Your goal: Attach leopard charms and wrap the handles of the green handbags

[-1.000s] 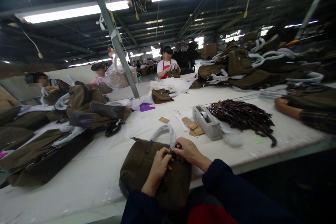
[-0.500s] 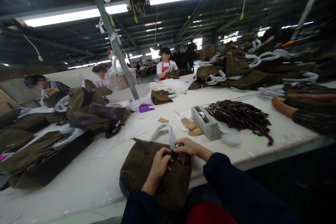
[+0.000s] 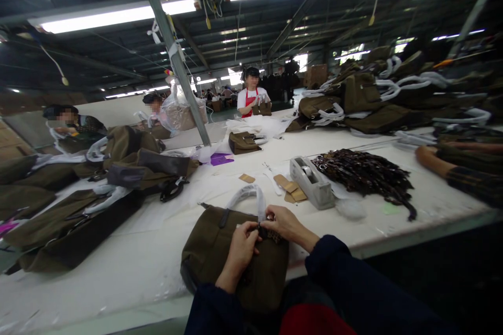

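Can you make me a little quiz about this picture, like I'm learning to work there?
1. Pick one. Where are the person's left hand and right hand?
A) both under the table
B) both by one end of the white-wrapped handle on the nearest olive bag
C) both high in the air

2. True or false: the grey tape dispenser sits between the brown cards and the dark heap.

3. Fill in: the co-worker in the white top wears a ____ apron.

Key: 1 B; 2 true; 3 red.

Handbag (image 3: 208, 246) on table (image 3: 137, 277); tape dispenser (image 3: 320, 193) behind, right; bag heap (image 3: 94, 227) left.
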The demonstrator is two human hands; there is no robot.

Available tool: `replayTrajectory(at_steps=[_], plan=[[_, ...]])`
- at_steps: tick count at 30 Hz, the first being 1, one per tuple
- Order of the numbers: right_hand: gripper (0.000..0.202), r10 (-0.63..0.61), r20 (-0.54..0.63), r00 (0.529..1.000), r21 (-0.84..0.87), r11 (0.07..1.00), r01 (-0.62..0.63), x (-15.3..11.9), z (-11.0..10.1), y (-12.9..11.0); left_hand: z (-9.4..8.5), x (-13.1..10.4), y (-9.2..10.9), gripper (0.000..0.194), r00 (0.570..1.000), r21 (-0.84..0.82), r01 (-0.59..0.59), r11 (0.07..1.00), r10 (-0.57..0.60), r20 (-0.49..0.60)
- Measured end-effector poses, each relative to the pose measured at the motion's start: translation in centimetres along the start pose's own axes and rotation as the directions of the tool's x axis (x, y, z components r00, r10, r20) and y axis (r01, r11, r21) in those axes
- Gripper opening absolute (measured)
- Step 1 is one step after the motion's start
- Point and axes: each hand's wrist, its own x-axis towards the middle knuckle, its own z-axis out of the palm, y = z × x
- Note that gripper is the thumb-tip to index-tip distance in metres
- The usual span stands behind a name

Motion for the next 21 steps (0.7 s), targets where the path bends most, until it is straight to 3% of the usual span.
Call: replayTrajectory(at_steps=[5, 10, 13, 17, 21], plan=[[0.02, 0.023, -0.067, 0.997, -0.083, 0.996, -0.028, -0.5, 0.2, -0.5, 0.1, -0.2, 0.0, 0.038, 1.0, 0.04, -0.005, 0.999, 0.006, -0.013], [0.021, -0.14, -0.155, 0.978, -0.117, 0.986, 0.122, -3.1, -0.7, 0.8, 0.1, -0.3, 0.5, 0.043, 1.0, 0.037, -0.006, 0.999, 0.006, -0.002], [0.012, -0.176, -0.261, 0.949, -0.184, 0.974, 0.13, -5.2, -0.8, 0.9, 0.2, -0.5, 0.8, 0.043, 1.0, 0.034, -0.006, 0.999, 0.007, -0.007], [0.011, -0.165, -0.374, 0.913, -0.155, 0.981, 0.114, -6.7, 0.2, -1.0, 0.2, -0.7, 1.1, 0.041, 1.0, 0.025, -0.006, 1.0, 0.006, -0.005], [0.009, -0.08, -0.336, 0.938, 0.016, 0.996, 0.091, -7.5, 2.0, -3.4, 0.0, -0.8, 1.3, 0.028, 1.0, 0.003, -0.022, 1.0, 0.022, 0.017]])
